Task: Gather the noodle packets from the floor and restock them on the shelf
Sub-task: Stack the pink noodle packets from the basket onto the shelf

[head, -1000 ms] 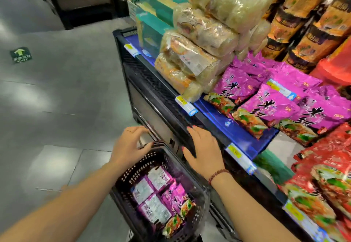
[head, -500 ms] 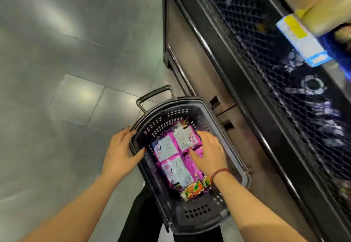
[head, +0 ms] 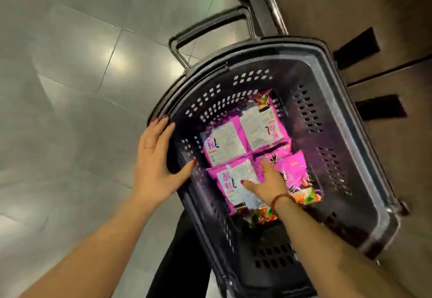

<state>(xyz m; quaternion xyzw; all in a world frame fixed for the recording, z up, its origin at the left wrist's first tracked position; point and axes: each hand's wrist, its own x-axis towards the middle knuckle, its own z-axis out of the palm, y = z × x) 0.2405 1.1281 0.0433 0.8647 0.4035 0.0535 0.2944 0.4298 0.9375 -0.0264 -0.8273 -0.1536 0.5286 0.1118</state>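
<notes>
Fetching, head view: I judge that I'm at pick-up, taking noodle packets (head: 261,129) out of the basket (head: 304,75) for the shelf.
Right hand (head: 268,183): fingers apart, laid flat on the packets at the pile's six o'clock, nothing pinched yet.
Left hand (head: 156,159): fingers together and straight along the rim at nine o'clock, thumb inside.
Next move: curl round one slick packet's edge and lift cleanly.
Materials: glossy, crinkly pink film pillows; rigid perforated dark plastic; polished grey floor tiles (head: 70,75).
</notes>
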